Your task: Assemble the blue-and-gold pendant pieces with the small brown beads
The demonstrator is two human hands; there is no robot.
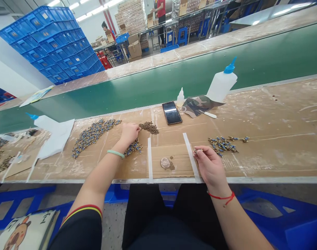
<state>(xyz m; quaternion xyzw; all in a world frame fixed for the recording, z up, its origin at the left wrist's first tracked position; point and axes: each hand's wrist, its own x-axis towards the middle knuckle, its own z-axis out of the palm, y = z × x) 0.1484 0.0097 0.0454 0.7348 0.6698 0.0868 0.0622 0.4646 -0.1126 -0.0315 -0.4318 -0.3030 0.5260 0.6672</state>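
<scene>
My left hand [129, 133] reaches to the edge of a pile of small brown pieces [149, 127], its fingers closed together; whatever they pinch is too small to make out. Beneath and beside that hand lies a small heap of blue-and-brass parts [134, 147], partly covered by it. My right hand [210, 163] pinches a small metal part [197, 150] between thumb and fingers, over a white tape strip. Just beyond it sits another group of blue-and-brass parts [222, 144]. Between the hands, a small round clear dish [165, 163] rests on a cardboard piece [180, 152].
A larger parts pile [92, 135] spreads at the left. Toward the back are a phone [172, 113], a small dropper bottle [180, 97], a camouflage cloth [197, 106] and a white bottle [221, 85]. Behind them runs a green conveyor belt [148, 80]. Blue crates [57, 45] stand beyond.
</scene>
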